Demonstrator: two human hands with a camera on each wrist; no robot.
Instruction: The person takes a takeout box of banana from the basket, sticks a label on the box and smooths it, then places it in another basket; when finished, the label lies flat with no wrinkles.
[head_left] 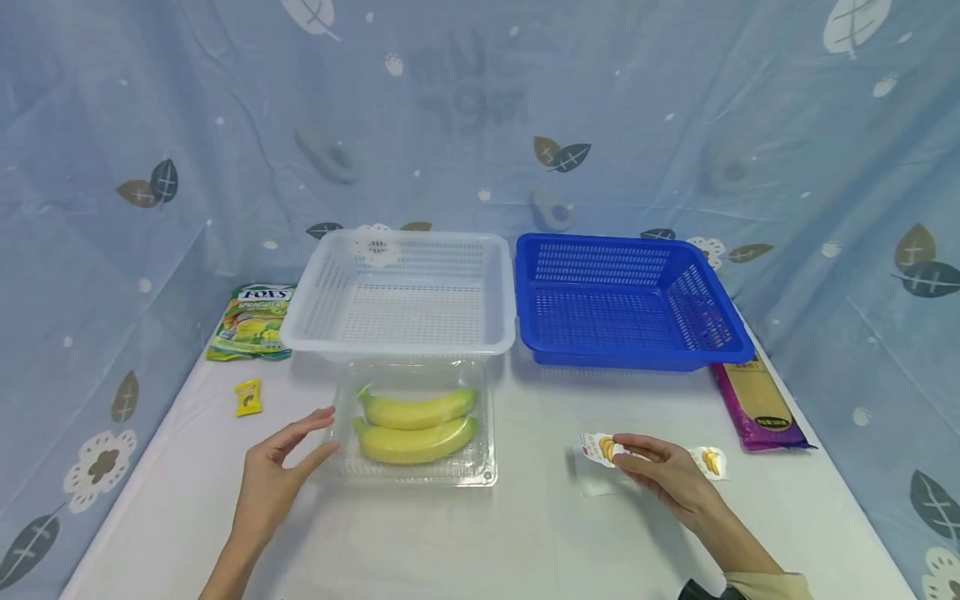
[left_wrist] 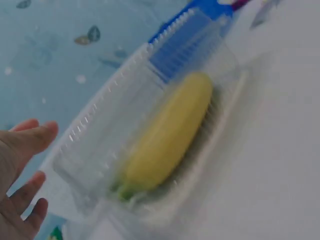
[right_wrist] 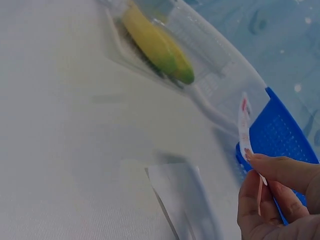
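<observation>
Head view, and here's the right hand [head_left: 663, 475], thumb and fingers pinching one banana-printed label [head_left: 597, 448]! That label pokes out past the fingertips. One more banana print [head_left: 711, 462] shows on the other side of the grip; whether it's the same strip, I can't tell. White paper [head_left: 595, 483] lies on the table just beneath.

Over to the left hand [head_left: 281, 467]: thumb and fingers spread, right beside one clear box [head_left: 486, 477]; whether they touch it, I can't tell. Inside, just right of that hand, two bananas [head_left: 416, 439], one nearer, one farther!

Beyond the left hand, one yellow sweet [head_left: 247, 397], then one sweet bag [head_left: 251, 325]. Two baskets: white [head_left: 397, 346] ahead and right of the left hand, blue [head_left: 611, 358] ahead of the right. One purple packet [head_left: 757, 408] lies beyond the right hand, rightward.
</observation>
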